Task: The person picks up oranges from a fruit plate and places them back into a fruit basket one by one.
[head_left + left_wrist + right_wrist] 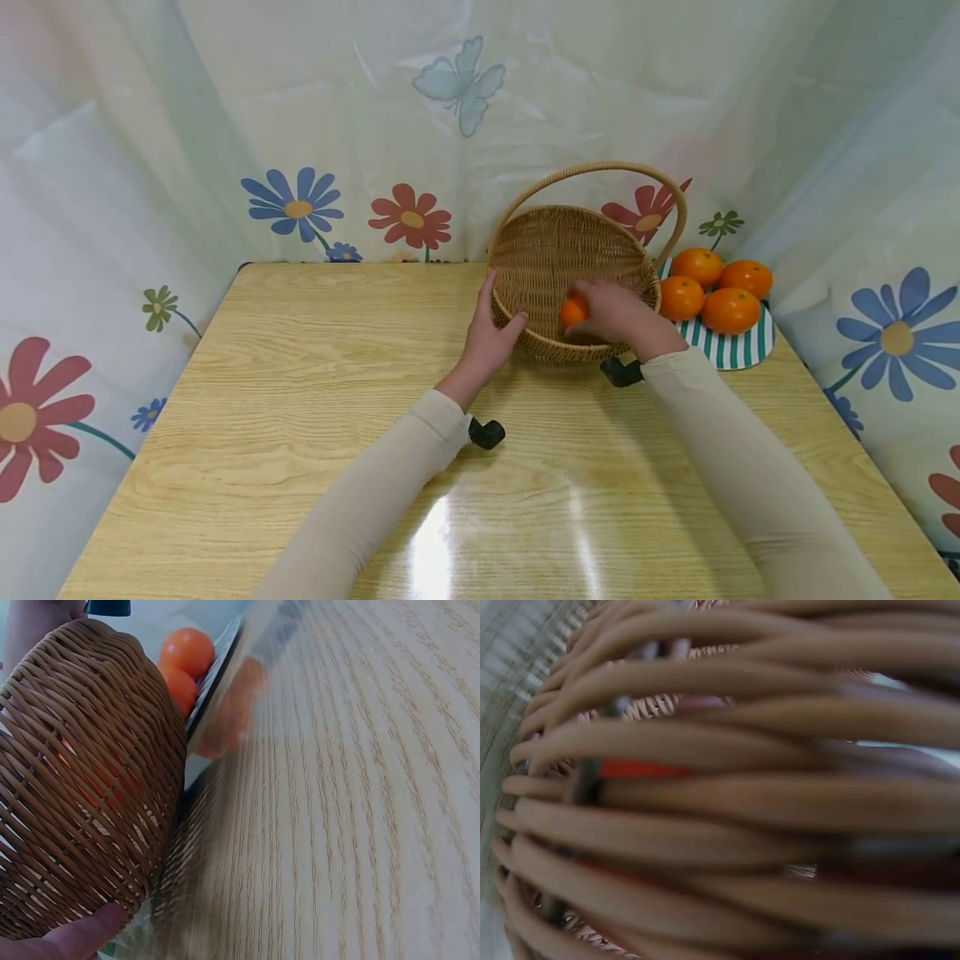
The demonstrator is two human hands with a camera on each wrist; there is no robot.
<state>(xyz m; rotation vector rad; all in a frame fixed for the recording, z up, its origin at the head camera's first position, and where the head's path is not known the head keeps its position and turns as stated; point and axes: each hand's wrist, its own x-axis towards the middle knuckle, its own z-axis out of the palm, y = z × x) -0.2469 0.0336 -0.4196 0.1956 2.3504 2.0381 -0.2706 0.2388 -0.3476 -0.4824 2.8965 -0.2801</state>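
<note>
In the head view a round wicker basket (558,242) with a tall arched handle stands at the back of the table, its opening facing me. My left hand (483,337) holds its left front side, the thumb against the rim. In the left wrist view that thumb (86,930) lies on the basket's woven wall (90,750). Reaching over the front rim, my right hand (618,312) grips an orange (574,312) inside the basket. Close, blurred wicker (727,802) fills the right wrist view, with orange-red patches behind its gaps. The fingers round the orange are partly hidden.
Right of the basket, several oranges (731,311) sit on a green-and-white striped plate (738,354). A flowered curtain (337,100) hangs behind and beside the wooden table (315,367). Each wrist carries a black camera mount (486,433).
</note>
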